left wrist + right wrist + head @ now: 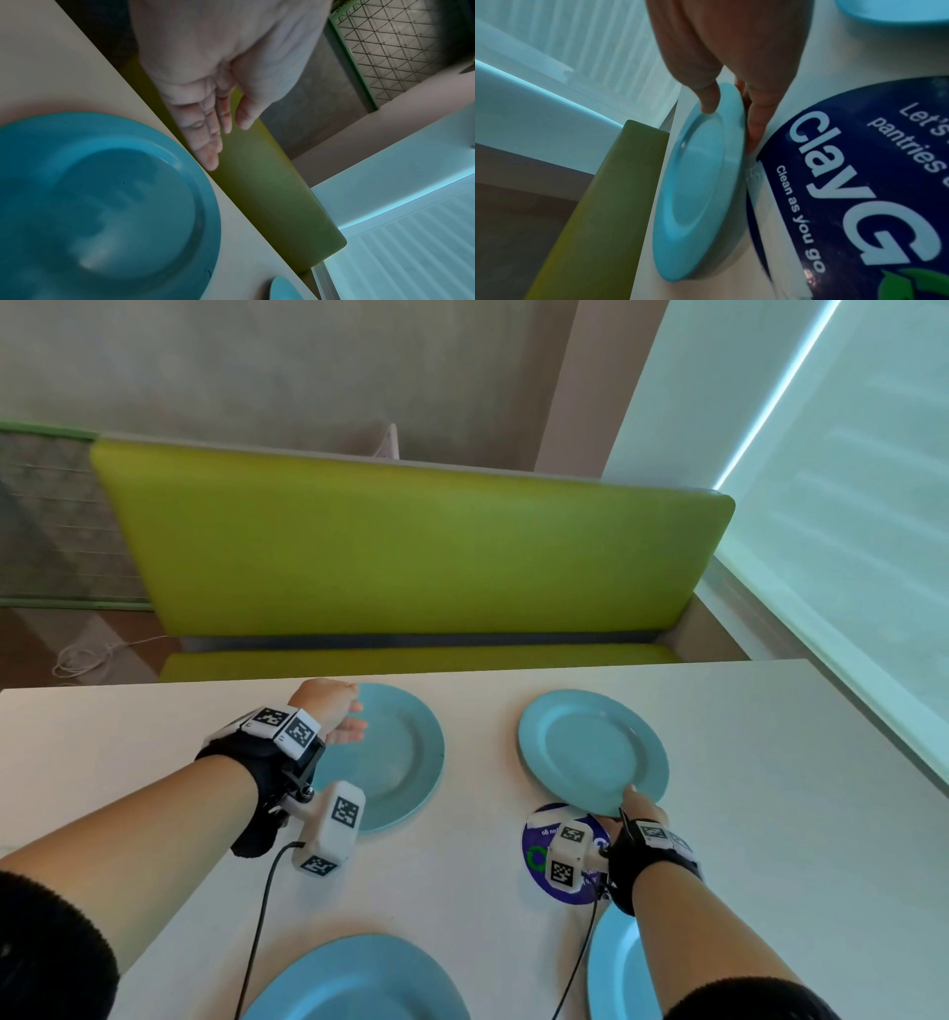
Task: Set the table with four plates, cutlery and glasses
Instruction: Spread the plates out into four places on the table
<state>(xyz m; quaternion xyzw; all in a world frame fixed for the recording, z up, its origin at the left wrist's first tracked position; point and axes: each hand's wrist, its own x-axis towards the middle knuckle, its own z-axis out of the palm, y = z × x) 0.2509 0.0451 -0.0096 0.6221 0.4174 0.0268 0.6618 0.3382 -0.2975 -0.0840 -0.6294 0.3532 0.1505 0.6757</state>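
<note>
Blue plates are seen at all four places of the white table (513,942). Nearest, the near-left plate (359,978) and the near-right plate (613,968) lie flat, the latter partly hidden by the right forearm. Between the right-hand plates a round dark blue sticker (539,855) is stuck to the tabletop, partly covered by the wrist camera. Just beyond it, the far-right plate (590,752) is pinched at its near rim by the right hand (642,811), thumb on top and fingers (757,130) beneath; its near edge is lifted, overlapping the sticker. The far-left plate (395,757) lies flat, and the left hand (334,711) is held above its far-left rim with fingers straight, gripping nothing. Behind the table a green bench (411,557) is seen, with a pale blind (847,531) at the right.
</note>
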